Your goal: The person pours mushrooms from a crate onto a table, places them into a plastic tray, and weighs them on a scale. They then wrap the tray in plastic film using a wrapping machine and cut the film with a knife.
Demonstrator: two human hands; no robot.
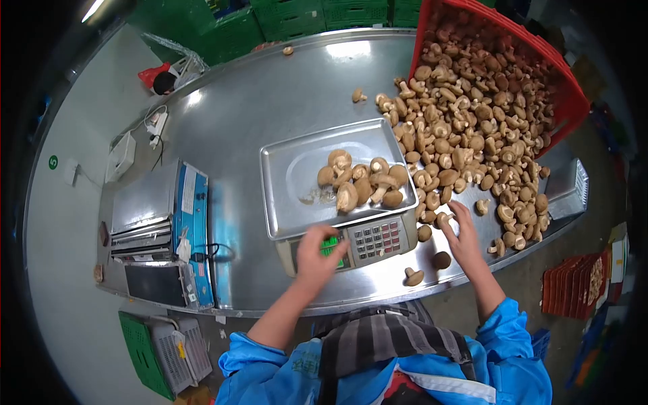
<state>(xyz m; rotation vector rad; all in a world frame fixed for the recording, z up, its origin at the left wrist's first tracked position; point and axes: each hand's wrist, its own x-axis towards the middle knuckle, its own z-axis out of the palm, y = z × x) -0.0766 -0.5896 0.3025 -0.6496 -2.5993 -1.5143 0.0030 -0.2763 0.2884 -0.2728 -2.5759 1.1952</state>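
Left hand (318, 255) loosely spread over scale (405, 237), lower centre; right hand (466, 236) at mushroom (443, 220), can't tell if pinched. Likely light, springy, bruisable; grip stem.

Glare on bright steel, strong barrel distortion, dark rounded edges, left hand (321, 258) apparently motion-blurred.

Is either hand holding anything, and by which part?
Left hand, over the scale: nothing visible. Right hand: its fingertips are at a mushroom, but whether they grip it cannot be told.
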